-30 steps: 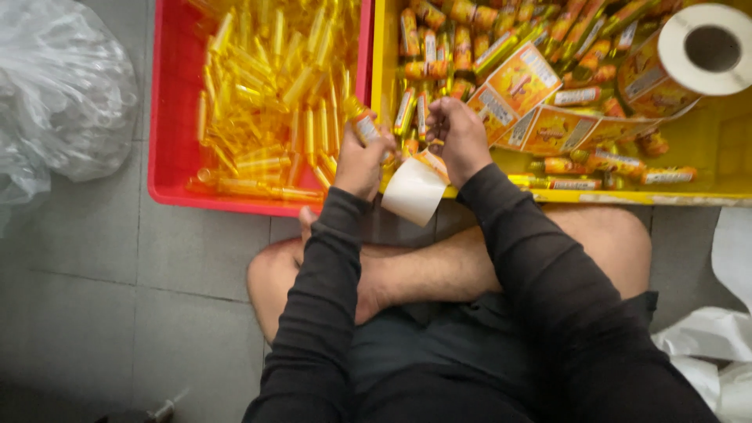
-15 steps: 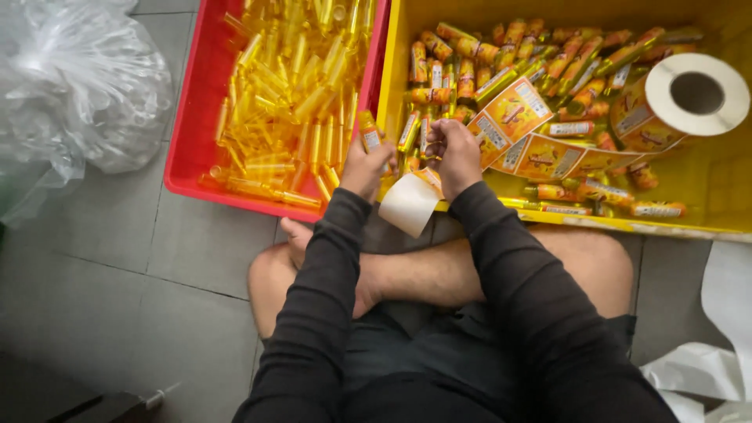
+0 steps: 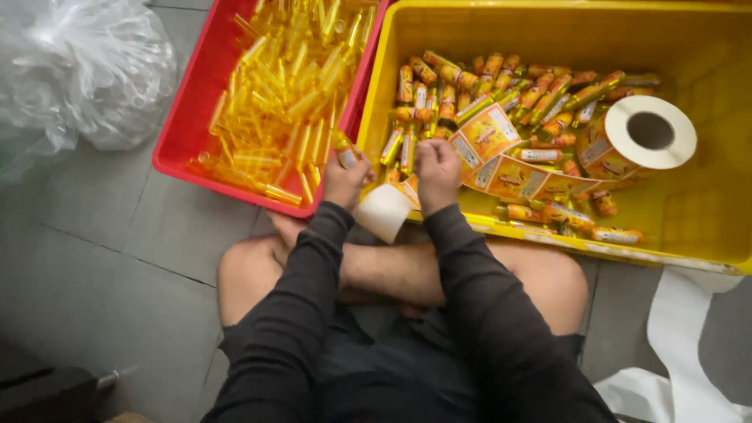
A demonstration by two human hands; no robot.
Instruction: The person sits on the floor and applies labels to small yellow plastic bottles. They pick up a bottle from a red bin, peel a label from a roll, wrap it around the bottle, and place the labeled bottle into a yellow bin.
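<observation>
While the view pulled back, both hands kept gripping the vial.

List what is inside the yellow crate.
The yellow crate holds a heap of labelled vials, a label roll and its strip of labels running to the right hand. The strip and roll hide some vials beneath them.

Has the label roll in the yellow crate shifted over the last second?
No. The label roll lies against the same labelled tubes inside the yellow crate as before. Only the camera view has shifted.
</observation>
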